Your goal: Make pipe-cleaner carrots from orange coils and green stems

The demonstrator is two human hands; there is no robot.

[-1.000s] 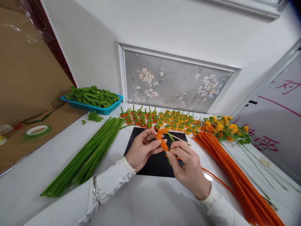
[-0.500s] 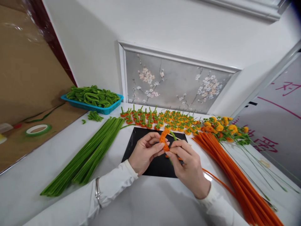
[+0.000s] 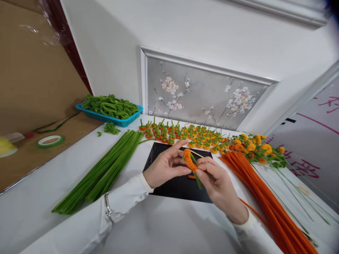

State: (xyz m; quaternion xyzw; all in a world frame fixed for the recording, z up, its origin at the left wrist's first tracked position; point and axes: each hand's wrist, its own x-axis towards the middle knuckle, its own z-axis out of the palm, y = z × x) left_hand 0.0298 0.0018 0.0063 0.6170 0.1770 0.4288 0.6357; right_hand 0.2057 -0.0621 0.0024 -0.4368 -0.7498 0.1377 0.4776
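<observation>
Pinched in my right hand (image 3: 218,181) is the lower end of a coiled orange chenille stem (image 3: 189,160), together with a green chenille stem (image 3: 198,181) that runs behind the coil. My left hand (image 3: 168,165) is just left of the coil, thumb and forefinger spread apart around it; whether a fingertip touches it is unclear. A thin wooden stick (image 3: 196,153) shows behind the coil. Both hands are above a black mat (image 3: 174,188), where a short orange piece (image 3: 191,176) lies.
Green chenille stems (image 3: 106,167) lie at left, long orange stems (image 3: 265,197) at right. Behind stand rows of small orange and yellow pompom flowers (image 3: 201,135). A blue basket (image 3: 124,122) of green pieces is back left, finished-looking blossoms (image 3: 251,144) back right, green tape (image 3: 50,141) far left.
My left fingers have spread and let go of the orange coil. The coil has straightened from a curved arc and tilted, staying in my right hand. The camera view has shifted slightly left.
</observation>
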